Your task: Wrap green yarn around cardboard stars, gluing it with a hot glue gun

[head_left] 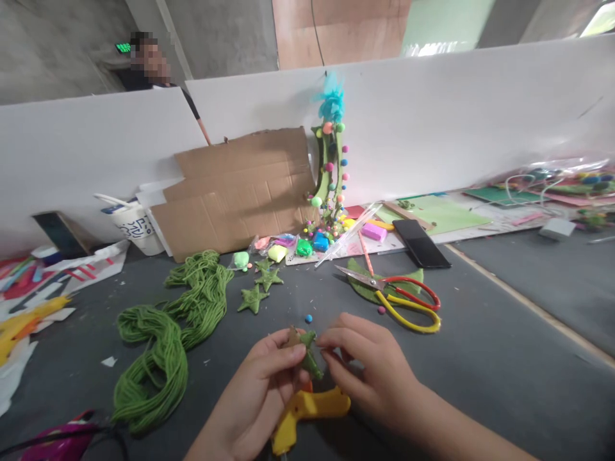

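Between the thumb and fingers of my left hand [269, 378] is a small green star piece [311, 362], with a bit of brown showing on it. My right hand [368, 358] is just right of the piece, thumb and fingers curled toward each other; whatever it may hold is too small to make out. Below both hands lies a yellow glue gun [314, 406]. A blue pom-pom [309, 318] sits on the dark table beyond them. Two green stars [252, 299] lie farther back, beside a long bundle of green yarn [154, 365].
Red-and-yellow scissors [408, 301] rest on green felt [360, 282] at right, near a black phone [421, 243]. Behind stand cardboard [235, 192], a decorated green form [329, 166] and a white cup [139, 227]. A person [151, 61] is beyond the white partition [432, 121].
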`<state>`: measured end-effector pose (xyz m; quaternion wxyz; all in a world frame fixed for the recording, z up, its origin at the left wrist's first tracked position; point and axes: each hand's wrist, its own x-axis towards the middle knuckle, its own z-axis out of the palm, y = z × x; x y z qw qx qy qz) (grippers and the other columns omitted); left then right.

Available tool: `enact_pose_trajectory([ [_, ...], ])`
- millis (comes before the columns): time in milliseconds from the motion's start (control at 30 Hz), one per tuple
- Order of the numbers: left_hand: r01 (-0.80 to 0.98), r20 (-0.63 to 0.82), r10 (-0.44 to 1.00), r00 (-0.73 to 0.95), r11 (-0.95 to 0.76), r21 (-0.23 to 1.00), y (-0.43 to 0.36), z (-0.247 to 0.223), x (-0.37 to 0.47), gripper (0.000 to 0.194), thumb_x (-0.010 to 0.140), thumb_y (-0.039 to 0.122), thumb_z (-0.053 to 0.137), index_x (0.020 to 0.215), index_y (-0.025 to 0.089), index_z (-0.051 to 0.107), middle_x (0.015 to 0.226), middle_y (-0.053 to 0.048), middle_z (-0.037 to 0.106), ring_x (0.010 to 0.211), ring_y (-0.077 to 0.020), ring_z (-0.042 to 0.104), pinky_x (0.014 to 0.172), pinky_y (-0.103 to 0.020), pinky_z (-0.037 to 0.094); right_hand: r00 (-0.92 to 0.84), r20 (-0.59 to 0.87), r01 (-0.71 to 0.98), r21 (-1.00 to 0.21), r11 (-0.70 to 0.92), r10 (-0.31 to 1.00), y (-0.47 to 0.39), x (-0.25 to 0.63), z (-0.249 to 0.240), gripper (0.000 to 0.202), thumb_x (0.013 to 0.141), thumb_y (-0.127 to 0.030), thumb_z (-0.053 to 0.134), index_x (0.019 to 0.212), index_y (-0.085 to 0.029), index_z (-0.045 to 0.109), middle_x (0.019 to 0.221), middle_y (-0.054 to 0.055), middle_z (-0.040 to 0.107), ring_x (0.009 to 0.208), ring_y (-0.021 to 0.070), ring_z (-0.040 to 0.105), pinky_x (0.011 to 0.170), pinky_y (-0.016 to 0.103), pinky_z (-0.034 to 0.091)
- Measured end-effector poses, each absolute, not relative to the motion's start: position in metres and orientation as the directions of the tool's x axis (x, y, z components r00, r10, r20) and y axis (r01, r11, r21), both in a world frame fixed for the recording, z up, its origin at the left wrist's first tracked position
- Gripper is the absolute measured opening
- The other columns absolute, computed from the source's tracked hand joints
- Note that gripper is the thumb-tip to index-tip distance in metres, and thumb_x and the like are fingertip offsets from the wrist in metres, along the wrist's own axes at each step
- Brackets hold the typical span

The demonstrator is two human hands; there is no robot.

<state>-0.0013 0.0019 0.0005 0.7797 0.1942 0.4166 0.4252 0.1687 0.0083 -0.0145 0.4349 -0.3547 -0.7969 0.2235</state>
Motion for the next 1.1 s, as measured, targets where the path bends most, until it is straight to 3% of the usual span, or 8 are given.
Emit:
enact_pose_trajectory([
  [67,-0.496,-0.469,0.827,0.311,0.562,0.662,0.002,0.0,-0.001,0.008,0.07,0.006,0.067,0.077,0.01,0.067,0.069,-0.002,0.062,0.054,-0.0069,0.055,0.055,-0.017,0.047,-0.414,0.541,0.376,-0.631,0.679,0.732,0.007,0.168,-0.015,0.013,0.084,-0.013,0.049,0.088,-0.017,0.061,0.076,0.004,0.058,0.066,0.0141,0.051,0.06,0.024,0.038],
  [167,-0.464,-0.428,0.851,0.304,0.524,0.714,0.001,0.0,0.0,0.006,0.071,0.007,0.066,0.076,0.01,0.066,0.064,0.0,0.059,0.052,-0.0062,0.052,0.054,-0.017,0.045,-0.355,0.452,0.356,-0.744,0.565,0.818,0.004,0.163,-0.015,0.012,0.08,-0.012,0.05,0.08,-0.017,0.061,0.073,0.002,0.056,0.064,0.0135,0.05,0.058,0.024,0.037],
  [300,-0.409,-0.38,0.889,0.258,0.456,0.79,0.0,-0.002,0.0,0.006,0.07,0.009,0.067,0.075,0.012,0.065,0.065,0.001,0.057,0.055,-0.0077,0.053,0.055,-0.019,0.045,-0.296,0.078,0.159,-0.979,0.13,0.952,0.008,0.155,-0.014,0.008,0.074,-0.021,0.057,0.068,-0.017,0.058,0.064,-0.001,0.054,0.059,0.0127,0.049,0.056,0.023,0.037],
  [467,-0.425,-0.37,0.893,0.255,0.447,0.787,-0.002,-0.003,0.0,0.005,0.07,0.009,0.066,0.074,0.012,0.065,0.066,0.001,0.057,0.055,-0.0081,0.052,0.055,-0.02,0.044,-0.38,-0.192,-0.082,-0.967,-0.24,0.905,0.013,0.154,-0.015,0.019,0.071,-0.034,0.063,0.068,-0.016,0.056,0.059,-0.002,0.054,0.053,0.01,0.045,0.052,0.022,0.035],
  [600,-0.46,-0.368,0.893,0.26,0.449,0.766,-0.001,-0.004,0.002,0.007,0.069,0.008,0.067,0.074,0.012,0.065,0.066,0.001,0.057,0.054,-0.0072,0.052,0.056,-0.019,0.043,-0.344,-0.161,-0.043,-0.982,-0.187,0.925,0.012,0.154,-0.016,0.018,0.071,-0.032,0.06,0.066,-0.017,0.052,0.057,-0.005,0.048,0.051,0.0097,0.041,0.051,0.022,0.033],
  [800,-0.442,-0.309,0.922,0.235,0.384,0.81,-0.001,-0.005,0.003,0.012,0.067,0.005,0.066,0.074,0.015,0.066,0.069,0.001,0.057,0.062,-0.0092,0.052,0.062,-0.021,0.043,-0.276,0.105,0.207,-0.964,0.166,0.956,0.01,0.155,-0.014,0.01,0.074,-0.019,0.052,0.064,-0.018,0.053,0.062,-0.003,0.046,0.059,0.0127,0.043,0.056,0.024,0.034],
  [967,-0.219,-0.03,0.978,0.207,0.076,0.973,0.0,0.001,-0.001,0.014,0.063,0.004,0.068,0.065,0.018,0.07,0.079,-0.001,0.055,0.076,-0.0141,0.053,0.067,-0.023,0.042,-0.323,0.13,0.129,-0.975,0.18,0.937,0.013,0.159,-0.014,0.01,0.075,-0.019,0.055,0.065,-0.018,0.053,0.066,-0.002,0.048,0.061,0.0129,0.045,0.056,0.023,0.035],
  [1100,-0.057,0.138,0.965,0.222,-0.128,0.99,-0.004,0.007,-0.003,0.014,0.07,0.01,0.067,0.064,0.022,0.074,0.086,-0.005,0.052,0.083,-0.0184,0.054,0.071,-0.028,0.044,-0.427,0.152,0.116,-0.969,0.22,0.891,0.016,0.17,-0.008,0.011,0.078,-0.019,0.055,0.067,-0.018,0.054,0.068,-0.002,0.048,0.063,0.0122,0.046,0.058,0.023,0.035],
])
